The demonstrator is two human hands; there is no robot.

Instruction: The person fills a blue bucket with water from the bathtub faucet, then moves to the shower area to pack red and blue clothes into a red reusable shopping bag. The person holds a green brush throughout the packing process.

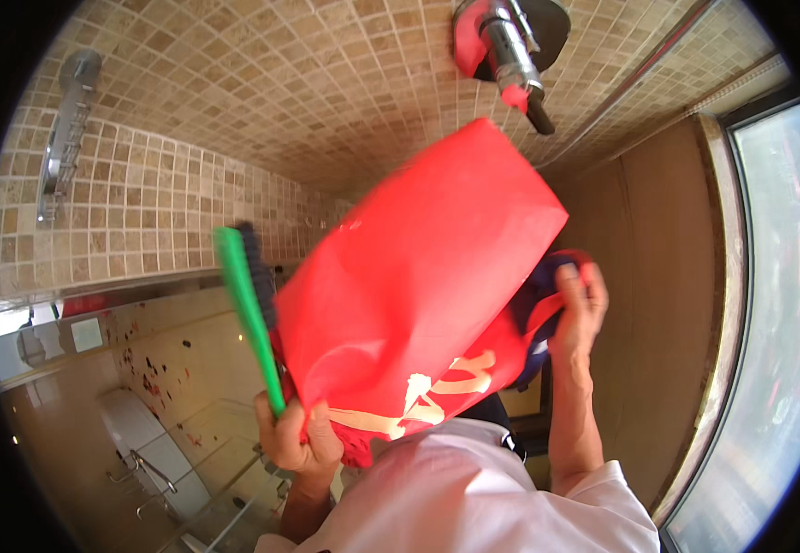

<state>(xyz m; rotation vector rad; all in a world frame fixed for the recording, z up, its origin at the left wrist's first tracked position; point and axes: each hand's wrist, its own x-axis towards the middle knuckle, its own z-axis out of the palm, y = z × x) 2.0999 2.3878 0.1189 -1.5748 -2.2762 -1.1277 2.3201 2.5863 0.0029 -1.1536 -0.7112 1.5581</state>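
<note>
A large red bag [413,276] with yellow printed characters fills the middle of the view, tilted, its flat end towards the wall. My left hand [299,435] grips the bag's lower left edge. The same hand holds a scrub brush [247,311] by its green handle, with dark bristles facing the bag. Bunched red material [355,446] hangs beside that hand. My right hand [579,304] holds a red edge or strap of the bag at the right. Dark blue material [541,276] shows next to those fingers, partly hidden; whether it is lining or cloth I cannot tell.
A chrome shower mixer [510,55] juts from the tiled wall [268,83] beyond the bag. A metal rack [64,152] is mounted at the left, a window [780,311] at the right. Small red and dark bits [151,380] are scattered over a pale surface at lower left.
</note>
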